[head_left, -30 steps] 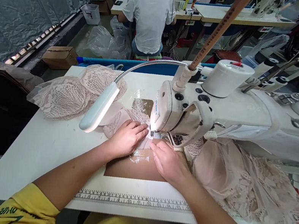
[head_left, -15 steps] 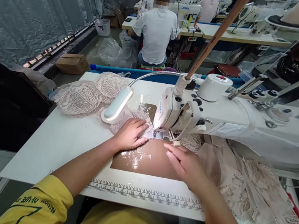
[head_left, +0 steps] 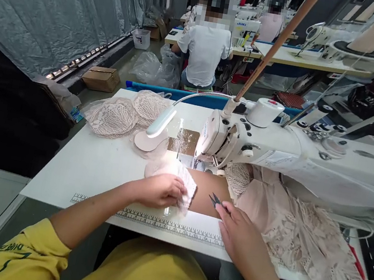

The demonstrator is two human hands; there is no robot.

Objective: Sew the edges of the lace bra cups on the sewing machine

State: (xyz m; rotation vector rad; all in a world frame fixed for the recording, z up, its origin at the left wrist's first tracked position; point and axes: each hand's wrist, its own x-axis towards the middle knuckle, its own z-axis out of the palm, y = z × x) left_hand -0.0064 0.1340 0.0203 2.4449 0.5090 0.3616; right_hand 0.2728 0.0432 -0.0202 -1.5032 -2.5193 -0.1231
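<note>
The bench (head_left: 57,175) bears the sewing machine (head_left: 277,139), with heaped lace (head_left: 304,233) lying to the right of the needle. Principal change: the lace piece (head_left: 190,186), at the needle half a second ago, has been drawn toward the bench's front edge and lies before the presser foot (head_left: 198,164). Any thread joining them cannot be made out. The left hand (head_left: 160,190), previously laid flat on the fabric, is now curled, its fingers gripping the piece. The right hand (head_left: 240,227) grasps small snips (head_left: 214,200), blades now visible and pointing toward the lace. Judgement: stitching has paused for trimming.
</note>
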